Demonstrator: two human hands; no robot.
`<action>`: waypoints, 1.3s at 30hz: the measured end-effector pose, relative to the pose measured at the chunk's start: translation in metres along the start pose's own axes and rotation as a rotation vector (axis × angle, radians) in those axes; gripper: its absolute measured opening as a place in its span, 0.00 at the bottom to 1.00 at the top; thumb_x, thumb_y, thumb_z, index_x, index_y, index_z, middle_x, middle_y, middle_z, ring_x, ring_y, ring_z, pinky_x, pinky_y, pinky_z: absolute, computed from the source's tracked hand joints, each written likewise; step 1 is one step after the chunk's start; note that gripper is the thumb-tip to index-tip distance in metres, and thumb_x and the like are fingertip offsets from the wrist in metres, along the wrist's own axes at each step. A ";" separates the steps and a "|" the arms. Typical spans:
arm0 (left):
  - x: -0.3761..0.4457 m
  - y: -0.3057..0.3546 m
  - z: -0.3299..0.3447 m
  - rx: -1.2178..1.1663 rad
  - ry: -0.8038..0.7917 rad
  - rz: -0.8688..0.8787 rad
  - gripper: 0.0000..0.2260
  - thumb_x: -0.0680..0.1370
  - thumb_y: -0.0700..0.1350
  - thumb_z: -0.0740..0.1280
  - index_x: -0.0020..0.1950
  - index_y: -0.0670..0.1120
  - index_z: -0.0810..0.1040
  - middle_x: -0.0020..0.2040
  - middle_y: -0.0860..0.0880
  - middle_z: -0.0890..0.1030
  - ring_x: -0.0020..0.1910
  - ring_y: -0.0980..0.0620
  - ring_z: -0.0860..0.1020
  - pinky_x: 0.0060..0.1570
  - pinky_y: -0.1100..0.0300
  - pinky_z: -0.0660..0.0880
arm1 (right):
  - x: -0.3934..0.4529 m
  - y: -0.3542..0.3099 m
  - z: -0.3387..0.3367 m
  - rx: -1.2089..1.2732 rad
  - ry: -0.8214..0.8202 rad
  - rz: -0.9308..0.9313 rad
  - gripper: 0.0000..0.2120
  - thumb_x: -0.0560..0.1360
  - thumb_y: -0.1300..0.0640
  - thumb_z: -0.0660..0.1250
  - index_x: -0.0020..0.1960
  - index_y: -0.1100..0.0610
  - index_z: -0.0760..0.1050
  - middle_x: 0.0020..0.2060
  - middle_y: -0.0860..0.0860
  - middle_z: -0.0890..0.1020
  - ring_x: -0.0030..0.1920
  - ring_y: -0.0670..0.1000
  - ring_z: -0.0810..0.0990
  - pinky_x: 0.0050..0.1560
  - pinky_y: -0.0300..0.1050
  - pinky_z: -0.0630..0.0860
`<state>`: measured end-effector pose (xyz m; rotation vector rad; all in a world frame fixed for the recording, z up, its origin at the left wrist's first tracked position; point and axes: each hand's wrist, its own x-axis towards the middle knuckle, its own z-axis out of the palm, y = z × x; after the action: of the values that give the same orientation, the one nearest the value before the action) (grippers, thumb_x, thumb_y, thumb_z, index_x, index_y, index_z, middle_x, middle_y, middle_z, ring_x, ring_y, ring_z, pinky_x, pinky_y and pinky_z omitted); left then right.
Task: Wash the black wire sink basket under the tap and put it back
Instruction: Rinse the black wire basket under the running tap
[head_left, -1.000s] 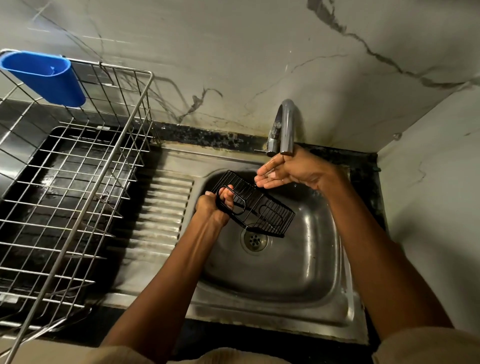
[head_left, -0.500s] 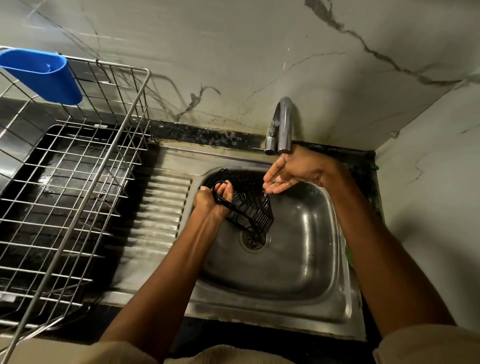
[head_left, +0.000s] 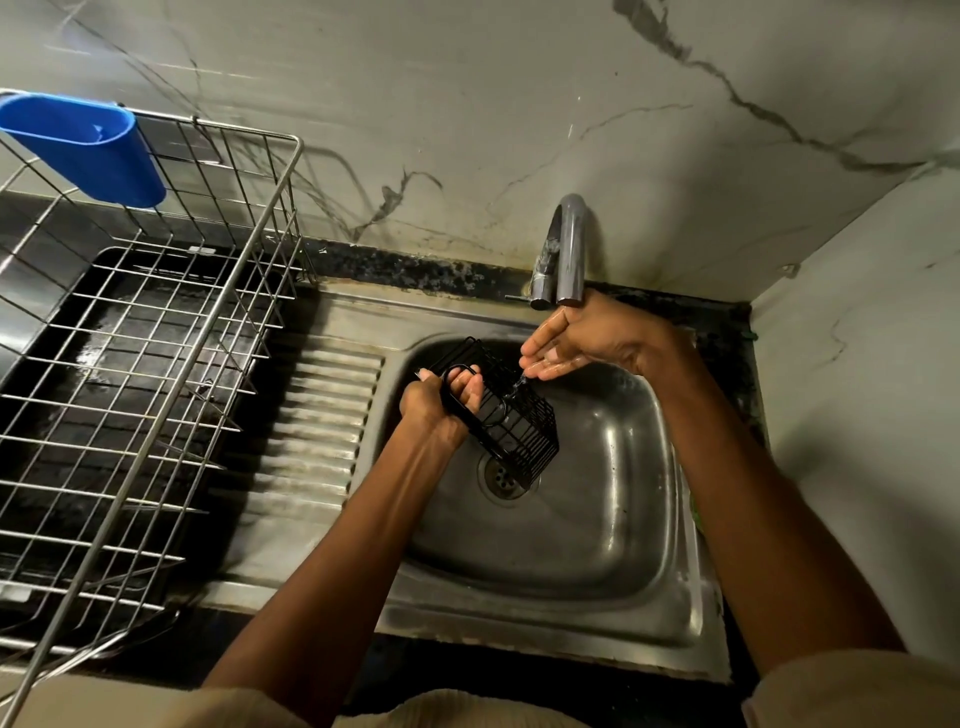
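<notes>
head | left hand (head_left: 434, 410) grips black wire basket (head_left: 506, 415) by its loop, now tilted steeper over drain at 6 o'clock of tap (head_left: 566, 249) | right hand (head_left: 576, 343) flat-fingered, wet, holding nothing (water trickles onto basket) | rinse underway

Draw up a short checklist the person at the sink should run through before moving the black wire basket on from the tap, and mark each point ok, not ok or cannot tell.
1. Firm hold on the basket: ok. The left hand grips its looped handle.
2. Basket over the sink, not the counter: ok. It hangs tilted above the drain.
3. Water reaching the basket: ok. A thin stream falls from the right hand onto the wires.
4. Right hand free to help: ok. It is open and wet under the tap.
5. Basket fully rinsed: cannot tell.
6. Place to put it back: cannot tell. No hook or mount shows.
</notes>
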<state>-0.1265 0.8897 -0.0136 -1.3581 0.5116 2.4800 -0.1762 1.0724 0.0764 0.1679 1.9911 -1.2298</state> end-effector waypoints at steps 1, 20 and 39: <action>0.000 -0.002 -0.001 0.019 0.000 -0.002 0.26 0.88 0.55 0.49 0.41 0.38 0.73 0.41 0.41 0.78 0.33 0.48 0.81 0.23 0.59 0.79 | 0.000 0.000 0.000 0.002 0.008 -0.006 0.16 0.73 0.80 0.57 0.55 0.71 0.79 0.50 0.65 0.84 0.50 0.58 0.86 0.54 0.50 0.83; -0.009 -0.013 -0.012 0.319 0.030 0.025 0.24 0.87 0.54 0.51 0.41 0.40 0.74 0.29 0.42 0.81 0.21 0.54 0.76 0.20 0.67 0.72 | 0.002 0.002 0.005 0.090 0.026 -0.069 0.20 0.73 0.81 0.57 0.59 0.70 0.77 0.55 0.62 0.83 0.55 0.55 0.84 0.58 0.51 0.81; -0.012 0.012 -0.001 0.203 -0.045 0.123 0.23 0.88 0.51 0.51 0.45 0.38 0.75 0.31 0.40 0.83 0.28 0.51 0.80 0.27 0.65 0.78 | -0.004 0.001 -0.001 0.020 -0.102 -0.019 0.17 0.74 0.79 0.53 0.55 0.73 0.78 0.49 0.67 0.84 0.50 0.62 0.85 0.53 0.53 0.83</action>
<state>-0.1239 0.8772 -0.0018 -1.2237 0.8344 2.4668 -0.1737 1.0744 0.0786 0.0951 1.8975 -1.2457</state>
